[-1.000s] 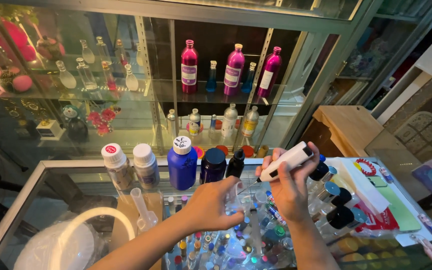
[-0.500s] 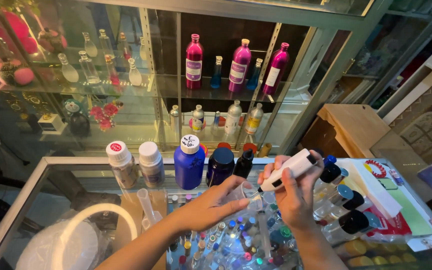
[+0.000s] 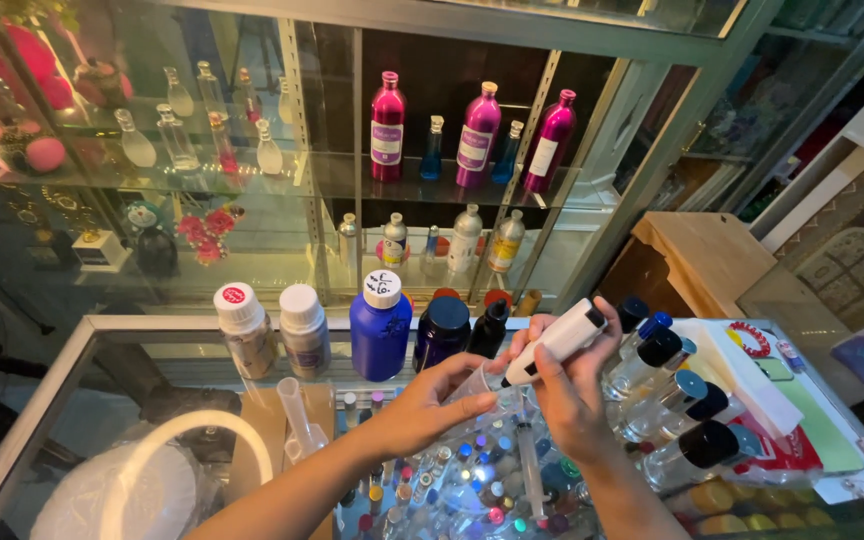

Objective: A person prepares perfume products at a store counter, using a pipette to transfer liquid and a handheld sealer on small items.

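Up front, the right hand has its grip clamped around a white dropper bottle, tilted with its dark tip down toward a small clear vial. The left hand pinches that vial, fingers closed on it, just above the glass worktop. Behind stand a blue bottle and dark-capped bottles.

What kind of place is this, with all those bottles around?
Probably a small perfume or scented-oil shop. A glass display cabinet holds magenta bottles, more bottles line a glass counter, and the right hand tilts a white bottle toward the left hand.
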